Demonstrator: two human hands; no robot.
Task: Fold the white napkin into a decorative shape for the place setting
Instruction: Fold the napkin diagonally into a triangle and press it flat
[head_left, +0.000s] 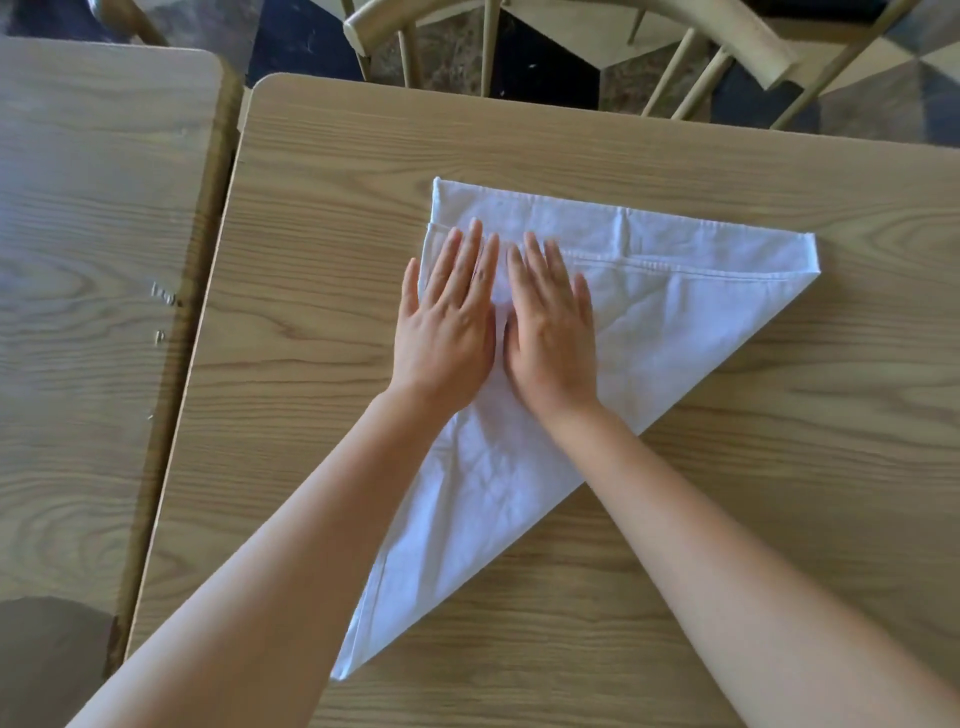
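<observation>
The white napkin (649, 322) lies flat on the wooden table (779, 493), folded into a triangle. Its long folded edge runs from the far right corner down to a point near me at the lower left. A strip of the lower layer shows beyond the hem along the far side. My left hand (447, 317) and my right hand (550, 327) rest side by side, palms down, on the napkin's far left part. The fingers of both are spread flat and point away from me. Neither hand grips the cloth.
A second wooden table (98, 260) stands to the left, with a narrow gap between the two. Pale wooden chairs (701, 47) stand beyond the far edge. Bare table surface surrounds the napkin on the right and near me.
</observation>
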